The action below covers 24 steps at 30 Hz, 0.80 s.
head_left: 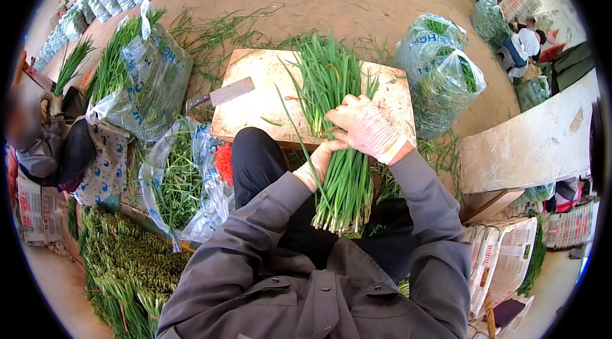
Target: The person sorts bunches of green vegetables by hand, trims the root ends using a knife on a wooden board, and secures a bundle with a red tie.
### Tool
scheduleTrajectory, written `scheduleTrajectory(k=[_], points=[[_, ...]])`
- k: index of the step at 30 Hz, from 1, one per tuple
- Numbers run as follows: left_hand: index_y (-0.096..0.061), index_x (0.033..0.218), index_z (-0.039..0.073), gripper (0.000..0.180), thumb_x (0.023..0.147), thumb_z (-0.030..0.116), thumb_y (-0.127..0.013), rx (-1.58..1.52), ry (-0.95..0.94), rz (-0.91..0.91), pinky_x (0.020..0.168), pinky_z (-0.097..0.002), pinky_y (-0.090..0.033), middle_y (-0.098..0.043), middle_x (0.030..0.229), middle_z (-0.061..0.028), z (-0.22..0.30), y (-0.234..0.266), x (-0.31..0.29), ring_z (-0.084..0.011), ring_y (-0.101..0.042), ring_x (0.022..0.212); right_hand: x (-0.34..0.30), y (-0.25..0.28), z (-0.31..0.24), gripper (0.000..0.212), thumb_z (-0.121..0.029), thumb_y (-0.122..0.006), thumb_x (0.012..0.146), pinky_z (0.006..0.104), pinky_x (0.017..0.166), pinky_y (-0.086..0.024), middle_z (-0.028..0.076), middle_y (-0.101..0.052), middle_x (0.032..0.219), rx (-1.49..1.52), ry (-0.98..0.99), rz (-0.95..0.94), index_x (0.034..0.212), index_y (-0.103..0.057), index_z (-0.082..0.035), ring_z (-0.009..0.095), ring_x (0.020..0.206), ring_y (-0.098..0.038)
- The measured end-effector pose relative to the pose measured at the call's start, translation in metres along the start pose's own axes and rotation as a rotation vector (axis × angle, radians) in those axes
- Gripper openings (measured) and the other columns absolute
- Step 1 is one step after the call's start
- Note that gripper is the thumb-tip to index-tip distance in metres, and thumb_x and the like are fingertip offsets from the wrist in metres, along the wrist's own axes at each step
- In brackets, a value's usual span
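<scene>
A thick bunch of green garlic chives [344, 192] is in my hands, over my lap at the front edge of a low wooden board [255, 122]. Its pale cut ends point toward me. My left hand [324, 159], in a thin clear glove, grips the bunch from the left. My right hand [366, 125], gloved too, closes over its top just beyond the left one. Beyond the hands, more chives [322, 74] spread across the board; where they part from the held bunch is hidden. A cleaver [233, 91] lies on the board's left side, its dark handle past the edge.
Red ties [224, 163] lie by my left knee, near an open bag of loose chives [178, 176]. Filled plastic bags [440, 77] stand right and left. Stacked chives [121, 256] lie lower left. White crates [503, 262] stand lower right. Another person [44, 147] sits at left.
</scene>
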State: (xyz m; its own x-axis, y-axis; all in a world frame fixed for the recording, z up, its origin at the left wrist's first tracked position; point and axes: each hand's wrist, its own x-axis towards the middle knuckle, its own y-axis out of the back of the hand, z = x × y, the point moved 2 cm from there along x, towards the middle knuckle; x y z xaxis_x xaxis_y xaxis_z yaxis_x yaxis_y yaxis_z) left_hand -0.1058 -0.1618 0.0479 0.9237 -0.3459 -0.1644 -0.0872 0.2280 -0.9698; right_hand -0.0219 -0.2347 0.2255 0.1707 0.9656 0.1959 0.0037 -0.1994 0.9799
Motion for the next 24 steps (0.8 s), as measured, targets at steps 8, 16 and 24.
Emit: scheduleTrajectory(k=[8,16,24], points=[[-0.067,0.131,-0.001,0.047,0.089,0.017,-0.074,0.016,0.108,-0.028,0.096,-0.0451,-0.062,-0.077,0.115,-0.0170,0.006,-0.004,-0.002,-0.0300,-0.076,0.101,0.018,-0.007,0.015,0.015,-0.019,-0.075,0.084,0.0453,0.085,-0.050,0.009,-0.066,0.085,0.044,-0.004,-0.183,0.095,-0.072,-0.009,0.032,0.090,-0.065],[-0.056,0.148,0.006,0.071,0.097,0.050,-0.075,-0.089,0.006,-0.209,0.101,-0.0428,-0.060,-0.071,0.131,-0.0111,0.020,0.000,-0.005,-0.0248,-0.072,0.114,0.032,0.031,0.026,0.017,-0.012,-0.075,0.087,0.0436,0.088,-0.053,0.010,-0.066,0.090,0.300,-0.114,-0.094,0.104,-0.071,-0.008,0.031,0.097,-0.064],[-0.053,0.153,0.008,0.077,0.095,0.055,-0.074,-0.064,-0.026,-0.180,0.105,-0.0445,-0.058,-0.067,0.140,-0.0116,0.028,0.006,-0.005,-0.0260,-0.069,0.122,0.059,0.026,0.010,0.013,-0.014,-0.072,0.081,0.0399,0.087,-0.052,0.005,-0.063,0.086,-0.209,0.171,-0.005,0.092,-0.067,-0.011,0.026,0.096,-0.064]])
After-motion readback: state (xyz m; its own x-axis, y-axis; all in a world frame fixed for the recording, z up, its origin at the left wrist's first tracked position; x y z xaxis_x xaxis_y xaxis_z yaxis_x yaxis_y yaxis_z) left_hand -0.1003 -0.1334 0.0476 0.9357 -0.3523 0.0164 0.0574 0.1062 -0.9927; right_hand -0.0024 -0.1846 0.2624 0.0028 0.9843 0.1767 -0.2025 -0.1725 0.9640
